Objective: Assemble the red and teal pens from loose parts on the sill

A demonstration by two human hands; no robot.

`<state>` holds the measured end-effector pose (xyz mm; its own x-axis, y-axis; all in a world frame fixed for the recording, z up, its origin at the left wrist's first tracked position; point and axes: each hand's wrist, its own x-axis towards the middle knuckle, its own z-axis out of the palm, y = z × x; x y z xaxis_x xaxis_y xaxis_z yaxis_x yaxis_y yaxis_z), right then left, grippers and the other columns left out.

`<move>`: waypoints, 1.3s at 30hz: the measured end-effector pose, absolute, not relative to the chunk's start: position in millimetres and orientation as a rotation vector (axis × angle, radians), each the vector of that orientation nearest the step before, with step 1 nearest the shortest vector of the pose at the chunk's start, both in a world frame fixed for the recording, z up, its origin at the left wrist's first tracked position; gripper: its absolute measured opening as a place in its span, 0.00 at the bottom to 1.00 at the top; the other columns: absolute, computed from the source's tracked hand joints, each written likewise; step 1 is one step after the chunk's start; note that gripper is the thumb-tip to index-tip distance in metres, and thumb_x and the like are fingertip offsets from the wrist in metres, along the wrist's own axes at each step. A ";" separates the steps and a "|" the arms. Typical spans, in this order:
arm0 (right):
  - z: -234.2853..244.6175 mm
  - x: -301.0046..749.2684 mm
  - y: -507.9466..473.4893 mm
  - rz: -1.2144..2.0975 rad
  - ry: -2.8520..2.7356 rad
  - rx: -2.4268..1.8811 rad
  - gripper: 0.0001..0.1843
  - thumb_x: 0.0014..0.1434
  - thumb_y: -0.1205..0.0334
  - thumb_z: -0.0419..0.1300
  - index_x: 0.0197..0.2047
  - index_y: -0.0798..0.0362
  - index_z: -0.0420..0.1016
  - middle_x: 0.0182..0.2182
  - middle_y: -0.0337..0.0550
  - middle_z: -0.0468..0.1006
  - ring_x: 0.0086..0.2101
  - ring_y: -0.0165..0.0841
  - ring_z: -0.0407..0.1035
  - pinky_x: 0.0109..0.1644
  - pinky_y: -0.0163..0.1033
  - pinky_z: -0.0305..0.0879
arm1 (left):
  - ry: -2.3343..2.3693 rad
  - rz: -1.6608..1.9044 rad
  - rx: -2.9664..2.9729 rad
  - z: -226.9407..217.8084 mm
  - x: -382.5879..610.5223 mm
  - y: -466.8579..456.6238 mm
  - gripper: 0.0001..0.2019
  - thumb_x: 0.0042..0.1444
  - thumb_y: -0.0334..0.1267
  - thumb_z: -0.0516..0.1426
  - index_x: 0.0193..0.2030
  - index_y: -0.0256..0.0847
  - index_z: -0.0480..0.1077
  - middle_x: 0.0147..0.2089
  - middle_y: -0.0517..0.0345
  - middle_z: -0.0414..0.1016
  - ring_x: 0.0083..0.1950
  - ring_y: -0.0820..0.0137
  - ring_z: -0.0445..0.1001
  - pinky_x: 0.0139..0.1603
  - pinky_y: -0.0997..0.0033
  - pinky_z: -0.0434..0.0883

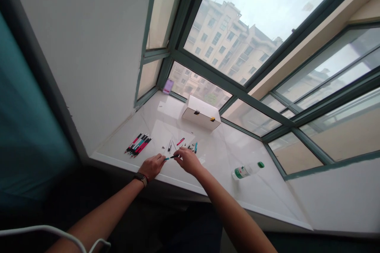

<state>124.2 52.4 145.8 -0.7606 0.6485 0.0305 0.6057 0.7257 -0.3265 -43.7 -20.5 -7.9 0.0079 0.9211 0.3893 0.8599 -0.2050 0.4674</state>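
So my left hand is pinching a teal pen piece, my right hand a black one, ends facing, over the near side of the white sill. Pens lie left, bottle's off right, loose parts just beyond my fingers.

Bare to the upper forearm, a person wears a dark-faced watch with a pale tan strap above the left hand, a thin reddish band (its detail too small to read) beside it. A smooth white cable curves by the left forearm; dark clothing shows below.
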 end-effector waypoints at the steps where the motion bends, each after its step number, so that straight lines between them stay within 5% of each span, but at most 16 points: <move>1: 142.2 124.4 52.1 0.450 -2.757 -1.029 0.06 0.60 0.66 0.64 0.42 0.51 0.78 0.37 0.44 0.77 0.38 0.34 0.72 0.44 0.37 0.65 | 1.903 0.982 2.157 -8.8 -44.3 -20.5 0.14 0.69 0.43 0.44 0.47 0.46 0.70 0.40 0.55 0.73 0.36 0.68 0.72 0.35 0.68 0.63; 16: 111.9 145.1 59.9 0.787 -2.446 -1.215 0.05 0.57 0.61 0.67 0.37 0.52 0.79 0.31 0.39 0.80 0.29 0.30 0.72 0.38 0.35 0.69 | 1.833 0.983 2.149 -16.9 -49.6 -21.8 0.16 0.69 0.45 0.45 0.56 0.48 0.67 0.41 0.55 0.73 0.37 0.68 0.73 0.34 0.70 0.65; 22: 105.8 150.0 63.7 0.880 -2.325 -1.265 0.06 0.56 0.60 0.67 0.37 0.52 0.78 0.33 0.40 0.80 0.32 0.31 0.74 0.37 0.35 0.71 | 1.833 0.966 2.133 -19.2 -48.8 -21.1 0.16 0.69 0.45 0.45 0.56 0.49 0.68 0.40 0.55 0.73 0.37 0.68 0.73 0.34 0.70 0.64; 39: 98.7 138.0 64.3 0.772 -2.437 -1.301 0.04 0.57 0.61 0.67 0.36 0.51 0.80 0.32 0.40 0.81 0.30 0.31 0.74 0.39 0.36 0.70 | 1.837 1.002 2.131 -20.3 -50.3 -20.9 0.14 0.69 0.42 0.45 0.53 0.46 0.69 0.41 0.53 0.74 0.42 0.66 0.71 0.40 0.68 0.67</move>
